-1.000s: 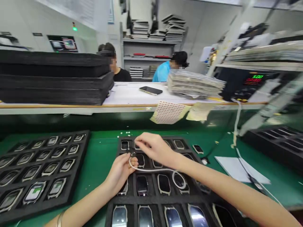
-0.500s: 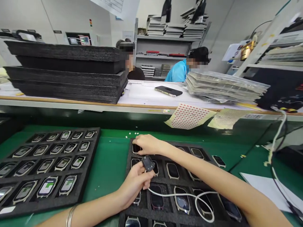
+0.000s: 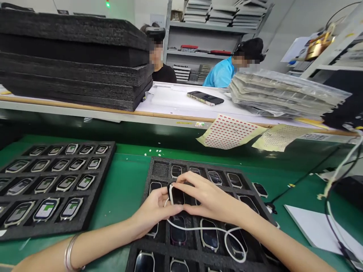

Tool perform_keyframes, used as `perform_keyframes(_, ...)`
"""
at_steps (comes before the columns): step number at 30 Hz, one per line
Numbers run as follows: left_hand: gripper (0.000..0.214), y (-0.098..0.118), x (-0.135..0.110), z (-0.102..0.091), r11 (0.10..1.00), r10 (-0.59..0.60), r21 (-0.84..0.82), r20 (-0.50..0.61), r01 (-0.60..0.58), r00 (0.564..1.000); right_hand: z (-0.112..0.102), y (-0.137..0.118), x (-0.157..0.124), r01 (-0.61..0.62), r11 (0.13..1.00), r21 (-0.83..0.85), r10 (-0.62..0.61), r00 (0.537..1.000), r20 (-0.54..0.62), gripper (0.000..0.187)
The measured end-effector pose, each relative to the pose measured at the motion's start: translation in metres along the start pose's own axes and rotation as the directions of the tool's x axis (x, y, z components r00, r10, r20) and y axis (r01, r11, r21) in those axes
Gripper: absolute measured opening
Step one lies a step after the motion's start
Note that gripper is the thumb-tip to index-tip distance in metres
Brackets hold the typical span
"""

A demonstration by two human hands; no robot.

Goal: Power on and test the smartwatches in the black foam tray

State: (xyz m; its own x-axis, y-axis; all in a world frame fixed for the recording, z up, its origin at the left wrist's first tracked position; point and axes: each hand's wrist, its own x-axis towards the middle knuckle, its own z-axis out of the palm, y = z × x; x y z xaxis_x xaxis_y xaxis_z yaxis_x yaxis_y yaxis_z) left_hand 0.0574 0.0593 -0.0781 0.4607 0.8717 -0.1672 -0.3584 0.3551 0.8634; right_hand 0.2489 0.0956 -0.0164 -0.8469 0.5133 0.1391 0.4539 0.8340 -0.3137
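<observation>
Left hand (image 3: 155, 204) and right hand (image 3: 205, 194) pinch one watch (image 3: 177, 196), centre frame.
The right has left the black tray's (image 3: 151, 244) top-left compartment (image 3: 160, 170), which now shows bare foam.

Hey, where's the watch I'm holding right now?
Near the middle of the head view, the rounded, black-screened watch is between your left hand and right hand, above the central black foam tray.

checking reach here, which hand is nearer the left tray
Left: the left hand is right of the left tray; the right hand is farther right, past the left hand.
</observation>
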Motion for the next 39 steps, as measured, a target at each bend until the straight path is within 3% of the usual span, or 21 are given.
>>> perform_keyframes(5, 0.033, -0.004, 0.002, 0.002, 0.989, 0.062, 0.139, -0.022, -0.059, 0.998, 0.008, -0.001, 0.002, 0.0, 0.999, -0.046, -0.002, 0.998, -0.056, 0.038)
perform_keyframes(10, 0.034, -0.002, 0.0, 0.003, 0.977, -0.009, 0.214, -0.057, 0.021, 0.998, 0.021, -0.003, 0.002, -0.02, 1.0, -0.024, 0.017, 0.995, -0.098, 0.037)
perform_keyframes(18, 0.027, 0.004, -0.008, 0.0, 0.99, -0.031, 0.141, 0.005, 0.03, 1.0, 0.034, 0.001, 0.0, 0.006, 0.934, 0.356, 0.061, 0.983, -0.176, 0.037)
perform_keyframes(24, 0.027, 0.005, -0.009, 0.0, 0.99, -0.018, 0.142, 0.064, 0.009, 0.998, 0.034, -0.002, -0.004, -0.034, 0.947, 0.32, 0.09, 0.983, -0.162, 0.037)
perform_keyframes(39, 0.032, 0.004, -0.008, -0.001, 0.965, -0.051, 0.261, 0.069, 0.032, 0.996, 0.035, 0.001, -0.006, 0.028, 0.978, 0.207, 0.01, 0.984, -0.179, 0.039)
